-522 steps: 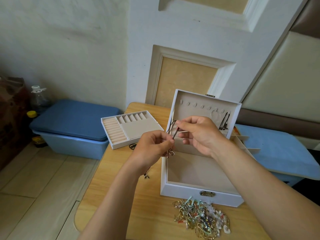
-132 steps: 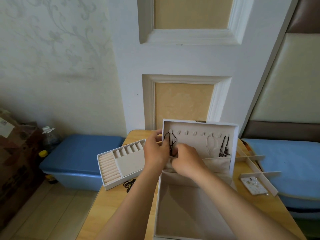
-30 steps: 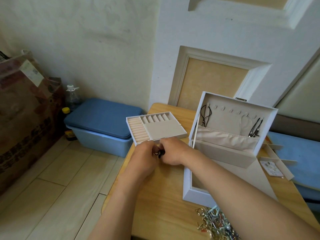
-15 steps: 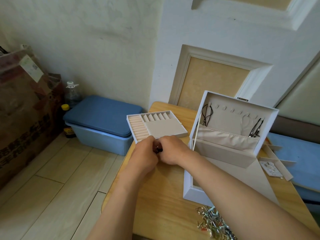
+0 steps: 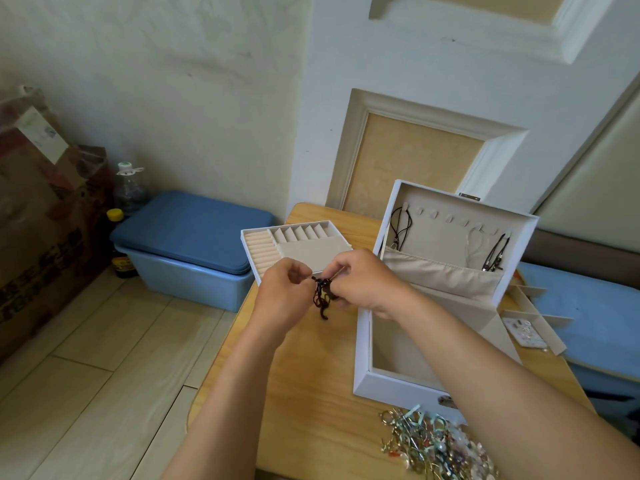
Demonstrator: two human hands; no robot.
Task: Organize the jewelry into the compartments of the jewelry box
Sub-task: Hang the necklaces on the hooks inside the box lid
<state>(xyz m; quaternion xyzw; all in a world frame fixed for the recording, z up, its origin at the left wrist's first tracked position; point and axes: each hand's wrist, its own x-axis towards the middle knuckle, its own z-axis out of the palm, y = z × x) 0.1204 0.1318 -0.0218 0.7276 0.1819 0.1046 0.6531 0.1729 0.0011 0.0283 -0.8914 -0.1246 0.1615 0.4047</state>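
Observation:
A white jewelry box stands open on the wooden table, its lid upright. Dark cord necklaces hang inside the lid at the left and at the right. Just left of the box, above the table, my left hand and my right hand pinch a tangled dark cord necklace between them; its loose end dangles below my fingers. The removable ring tray lies behind my hands. A pile of mixed jewelry lies at the table's front, right of centre.
Loose cardboard dividers and a small earring card lie right of the box. A blue lidded bin sits on the floor left of the table, with bottles and a brown carton beyond. Blue cushion at right.
Both hands have lifted off the table with the dark cord necklace, which now hangs between my fingers. Earlier I hung another cord necklace on the lid's left hook.

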